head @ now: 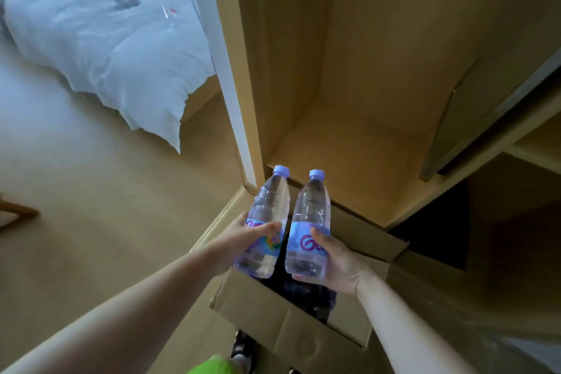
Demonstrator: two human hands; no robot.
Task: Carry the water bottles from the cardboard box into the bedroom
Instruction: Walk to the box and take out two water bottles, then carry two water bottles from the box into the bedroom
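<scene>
Two clear plastic water bottles with lilac caps and blue-pink labels are lifted just above the open brown cardboard box [291,325] on the floor. The left hand [243,240] wraps one bottle [267,222] round its label, fingers [268,226] curled across the front; the right hand [337,258] cradles the other bottle [309,228] from beside and below, thumb pressed on the label. The box interior is dark and further bottles seem to lie in it, though that is hard to tell. The step looks like pick-up finished, carrying about to begin. Next calls for turning from the tall wooden wardrobe [349,70] toward the bed with white pillows [115,48], keeping both grips firm
</scene>
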